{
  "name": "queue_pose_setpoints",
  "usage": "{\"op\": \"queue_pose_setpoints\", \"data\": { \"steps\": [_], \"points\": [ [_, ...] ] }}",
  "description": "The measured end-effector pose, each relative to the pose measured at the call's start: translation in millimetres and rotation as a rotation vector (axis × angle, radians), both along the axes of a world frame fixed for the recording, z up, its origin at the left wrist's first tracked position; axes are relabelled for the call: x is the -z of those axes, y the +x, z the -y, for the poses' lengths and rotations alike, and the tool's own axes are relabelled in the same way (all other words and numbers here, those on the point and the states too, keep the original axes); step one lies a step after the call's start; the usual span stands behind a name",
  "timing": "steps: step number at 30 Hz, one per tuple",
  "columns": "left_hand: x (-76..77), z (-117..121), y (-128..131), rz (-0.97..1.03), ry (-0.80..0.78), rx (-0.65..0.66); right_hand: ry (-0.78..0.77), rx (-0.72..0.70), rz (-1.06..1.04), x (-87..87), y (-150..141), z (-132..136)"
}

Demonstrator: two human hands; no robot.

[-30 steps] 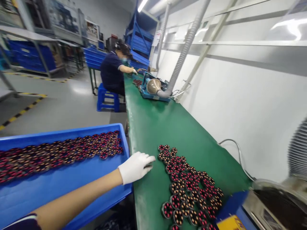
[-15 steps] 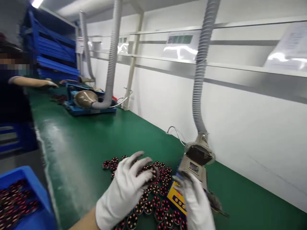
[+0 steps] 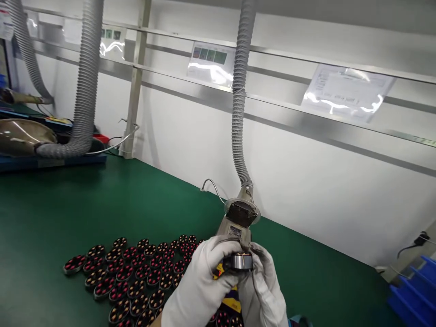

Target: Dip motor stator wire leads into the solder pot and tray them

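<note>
On the green bench (image 3: 153, 197) lie clustered round parts (image 3: 125, 273), a hooded machine (image 3: 235, 229) and, leftward, a blue-based machine (image 3: 27, 138).

Round metal-rimmed part (image 3: 243, 262), held edge-on
Its smooth, shiny grey side faces the viewer, tan bits showing along the top; it sits roughly level between the left hand (image 3: 204, 284) and right hand (image 3: 267, 286).

3 ribbed hoses (image 3: 239, 109) above a workbench (image 3: 153, 200) show a workshop.

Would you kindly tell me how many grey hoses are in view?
3: the far-left hose, the next hose left of the post, and the middle hose, above the left hand and right hand. I see no others.
</note>
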State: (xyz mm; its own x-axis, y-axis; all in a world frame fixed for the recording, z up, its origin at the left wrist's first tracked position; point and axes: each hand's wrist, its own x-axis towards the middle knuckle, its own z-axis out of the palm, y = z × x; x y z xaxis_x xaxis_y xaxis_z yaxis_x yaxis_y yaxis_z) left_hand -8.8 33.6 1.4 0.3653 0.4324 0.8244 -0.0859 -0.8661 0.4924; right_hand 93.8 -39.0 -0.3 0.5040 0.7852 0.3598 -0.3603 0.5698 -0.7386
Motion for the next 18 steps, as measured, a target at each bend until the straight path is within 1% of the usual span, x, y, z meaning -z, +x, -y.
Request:
{"op": "queue_pose_setpoints", "data": {
  "steps": [3, 5, 7, 9, 10, 11, 13, 14, 15, 16, 18],
  "points": [
    [-3.5, -1.5, -5.0, 0.008, 0.179, -0.112, 0.0, 0.155, 0.232, -5.1, -6.7, 1.5],
    [-7.8, 0.3, -10.2, -0.014, 0.267, -0.154, 0.002, 0.258, 0.388, -6.5, -7.8, 2.3],
    [-12.7, 3.1, -14.2, -0.026, 0.335, -0.168, 0.024, 0.341, 0.47, -6.1, -5.2, 2.0],
    [-17.3, 5.7, -16.0, -0.03, 0.412, -0.192, 0.078, 0.371, 0.521, -4.4, 0.6, 0.7],
    [-19.2, 6.6, -16.3, -0.036, 0.44, -0.204, 0.107, 0.36, 0.506, -3.3, 4.5, 0.2],
    [-20.6, 7.1, -16.5, -0.04, 0.46, -0.215, 0.127, 0.325, 0.448, -2.1, 9.1, 0.2],
    [-22.0, 7.1, -17.0, -0.048, 0.472, -0.224, 0.12, 0.222, 0.218, 0.1, 19.4, 2.0],
    [-21.9, 6.6, -17.6, -0.05, 0.465, -0.224, 0.098, 0.194, 0.092, 1.1, 24.5, 3.7],
    [-21.4, 5.9, -18.3, -0.047, 0.459, -0.226, 0.074, 0.187, 0.012, 2.0, 29.1, 5.5],
    [-20.6, 5.2, -19.2, -0.048, 0.451, -0.231, 0.049, 0.19, 0.001, 2.6, 32.5, 7.3],
    [-18.9, 4.4, -21.0, -0.03, 0.415, -0.219, 0.03, 0.216, 0.127, 2.9, 33.9, 9.6]
  ]
}}
